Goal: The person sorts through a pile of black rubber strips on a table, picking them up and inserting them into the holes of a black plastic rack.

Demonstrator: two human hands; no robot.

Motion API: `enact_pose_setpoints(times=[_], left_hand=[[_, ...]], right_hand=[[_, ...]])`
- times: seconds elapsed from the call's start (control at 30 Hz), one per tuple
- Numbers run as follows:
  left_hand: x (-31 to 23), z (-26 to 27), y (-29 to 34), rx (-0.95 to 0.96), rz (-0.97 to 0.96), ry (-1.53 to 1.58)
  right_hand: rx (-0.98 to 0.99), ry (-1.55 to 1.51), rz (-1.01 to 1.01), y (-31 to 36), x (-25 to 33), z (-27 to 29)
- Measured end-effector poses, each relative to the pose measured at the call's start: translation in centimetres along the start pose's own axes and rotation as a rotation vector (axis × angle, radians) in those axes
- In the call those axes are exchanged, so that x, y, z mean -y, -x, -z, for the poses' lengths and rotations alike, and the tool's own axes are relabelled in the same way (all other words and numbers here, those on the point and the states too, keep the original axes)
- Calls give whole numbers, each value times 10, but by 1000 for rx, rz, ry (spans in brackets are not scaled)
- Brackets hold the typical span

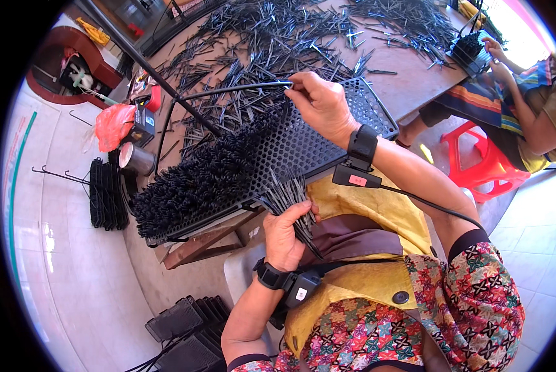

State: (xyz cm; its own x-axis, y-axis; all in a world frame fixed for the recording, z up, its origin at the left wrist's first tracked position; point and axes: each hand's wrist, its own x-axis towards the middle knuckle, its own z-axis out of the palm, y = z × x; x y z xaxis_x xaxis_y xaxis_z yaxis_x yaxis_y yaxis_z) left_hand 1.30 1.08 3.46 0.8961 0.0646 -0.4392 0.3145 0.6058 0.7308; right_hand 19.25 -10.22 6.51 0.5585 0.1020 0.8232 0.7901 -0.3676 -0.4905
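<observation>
In front of me, a black perforated plastic tray point(290, 149) lies tilted at the table's edge. Its left part is covered with dense black looped tufts point(203, 177), while rows of bare holes show on the right. My left hand point(284, 239) is closed round a fanned bundle of thin black strips point(285, 201), just off the tray's near edge. Over the tray's far part, my right hand point(324, 105) has thumb and index finger pinched together. A curved black rod point(234, 90) runs up to those fingertips; what they hold is too small to make out.
Loose black strips point(253, 46) are heaped across the brown table point(408, 93). Left stand a tin can point(136, 159) and a red plastic bag point(114, 126). Black trays point(188, 328) are stacked on the floor. At right a co-worker point(532, 118) works beside a red stool point(476, 158).
</observation>
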Motion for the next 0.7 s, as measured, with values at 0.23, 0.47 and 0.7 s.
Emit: enact_pose_setpoints(times=[0.23, 0.47, 0.7], left_hand=[[-3, -3, 3, -28, -8, -40], [-3, -2, 1, 40, -25, 67], [-4, -7, 5, 45, -40, 35]], right_hand=[[374, 168, 165, 2, 1, -3], [484, 63, -18, 3, 11, 7], [617, 73, -25, -11, 0, -6]])
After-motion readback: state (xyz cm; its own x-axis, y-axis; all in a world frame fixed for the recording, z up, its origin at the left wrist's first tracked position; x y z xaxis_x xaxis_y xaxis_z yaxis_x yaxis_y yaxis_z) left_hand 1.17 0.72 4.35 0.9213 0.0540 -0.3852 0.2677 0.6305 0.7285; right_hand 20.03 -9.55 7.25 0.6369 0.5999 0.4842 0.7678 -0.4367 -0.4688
